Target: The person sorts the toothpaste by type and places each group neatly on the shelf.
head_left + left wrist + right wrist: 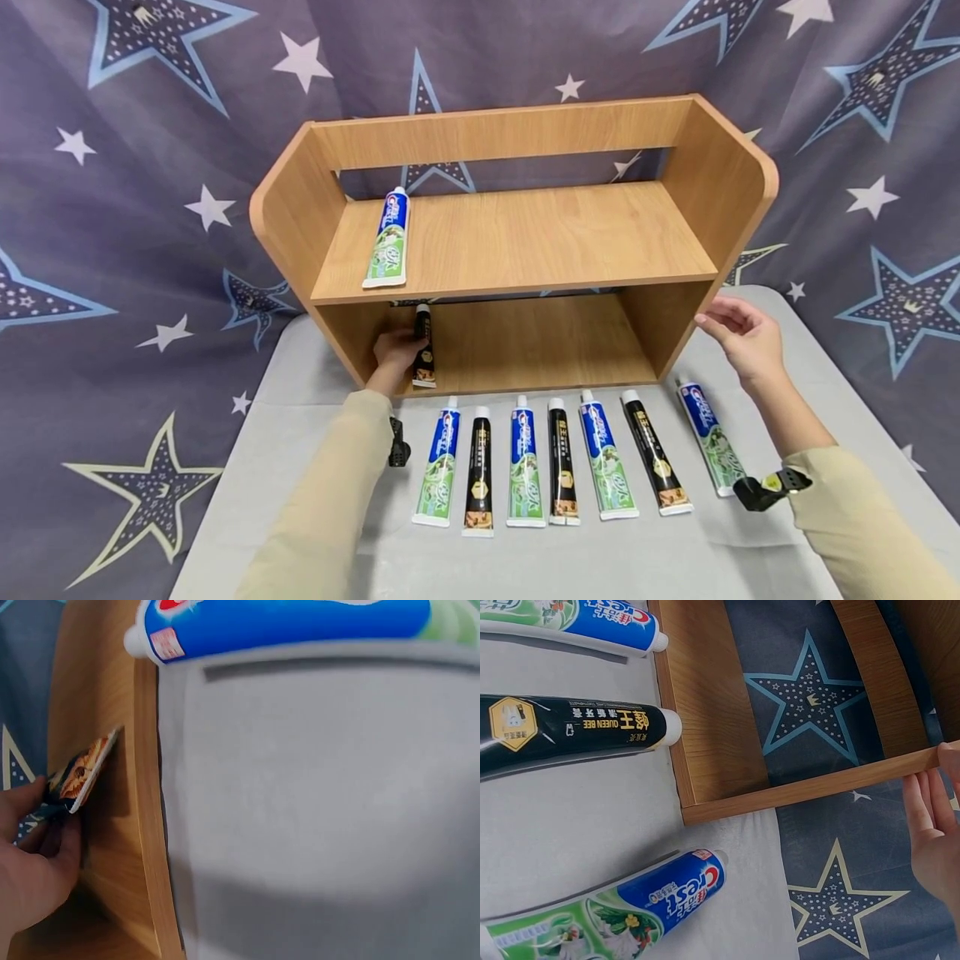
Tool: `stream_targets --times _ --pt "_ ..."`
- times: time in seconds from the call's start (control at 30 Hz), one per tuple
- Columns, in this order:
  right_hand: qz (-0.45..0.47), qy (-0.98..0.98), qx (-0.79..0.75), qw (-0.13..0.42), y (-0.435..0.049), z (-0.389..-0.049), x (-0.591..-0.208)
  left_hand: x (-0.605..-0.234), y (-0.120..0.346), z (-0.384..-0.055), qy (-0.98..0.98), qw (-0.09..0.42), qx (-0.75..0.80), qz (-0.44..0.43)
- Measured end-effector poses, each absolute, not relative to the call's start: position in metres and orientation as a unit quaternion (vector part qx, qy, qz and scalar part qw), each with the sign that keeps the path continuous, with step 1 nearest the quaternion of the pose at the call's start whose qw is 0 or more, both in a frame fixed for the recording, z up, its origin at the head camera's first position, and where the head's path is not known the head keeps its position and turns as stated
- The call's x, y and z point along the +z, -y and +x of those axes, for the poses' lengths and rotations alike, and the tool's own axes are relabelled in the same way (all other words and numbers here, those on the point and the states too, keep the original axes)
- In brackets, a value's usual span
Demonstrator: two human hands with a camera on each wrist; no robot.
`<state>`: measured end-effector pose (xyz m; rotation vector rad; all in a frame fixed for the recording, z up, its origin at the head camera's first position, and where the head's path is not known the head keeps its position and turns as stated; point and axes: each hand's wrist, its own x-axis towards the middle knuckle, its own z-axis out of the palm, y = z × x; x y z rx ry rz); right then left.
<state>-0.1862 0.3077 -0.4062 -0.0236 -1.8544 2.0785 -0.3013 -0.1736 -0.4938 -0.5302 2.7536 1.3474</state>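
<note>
Inside the lower level of a wooden shelf [525, 242], at its left end, my left hand [397, 350] holds a black toothpaste tube [425, 350]. The tube stands cap up, its flat crimped end toward me. In the left wrist view, thumb and fingers pinch this tube [81, 774] near the crimped end. My right hand [742, 337] grips the front edge of the shelf's right side panel. From the right wrist, the thumb lies over the panel [810, 789] edge and the fingers rest against its outer face. A blue-green Crest tube [390, 237] lies on the upper level, at the left.
On the grey cloth [555, 562] before the shelf, several tubes lie in a row, caps toward the shelf. Crest tubes [525, 467] alternate with black ones [478, 475]. The rightmost Crest tube [708, 437] lies below my right hand. A star-patterned curtain [495, 50] hangs behind.
</note>
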Motion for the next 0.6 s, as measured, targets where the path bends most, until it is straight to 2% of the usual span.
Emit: stream_targets --times 0.27,0.6 --pt "-0.01 0.661 0.729 0.177 -0.308 -0.186 -0.405 -0.482 0.172 -0.287 -0.926 0.001 0.366 -0.09" --pt "-0.016 0.67 0.722 0.171 -0.308 -0.186 -0.406 -0.479 0.171 -0.279 -0.926 -0.011 0.362 -0.105"
